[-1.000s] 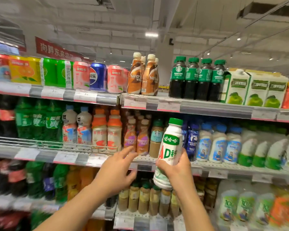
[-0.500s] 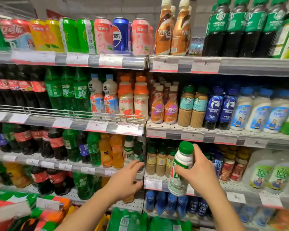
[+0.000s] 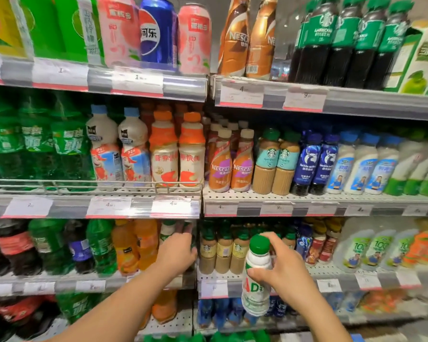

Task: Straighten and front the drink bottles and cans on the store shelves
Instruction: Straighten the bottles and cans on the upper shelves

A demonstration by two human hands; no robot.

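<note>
My right hand (image 3: 286, 272) grips a white AD milk-drink bottle (image 3: 257, 280) with a green cap, holding it upright in front of the third shelf's price rail (image 3: 336, 283). My left hand (image 3: 176, 254) reaches into the same shelf level on the left bay. Its fingers are stretched toward a matching white bottle (image 3: 167, 234) beside the orange juice bottles (image 3: 136, 245). The fingertips are partly hidden among the bottles. Small coffee bottles (image 3: 224, 250) stand just behind the held bottle.
The shelf above holds green soda, milk drinks, Nescafe bottles (image 3: 230, 166) and Starbucks bottles (image 3: 274, 164) behind a wire guard (image 3: 92, 185). Cans (image 3: 157, 33) line the top shelf. Large white jugs (image 3: 371, 245) stand right. More bottles fill the lowest shelf.
The view dropped and moved closer to the third shelf. My left hand went forward into the shelf by the white bottles. My right hand kept its bottle, its grip now nearer the neck.
</note>
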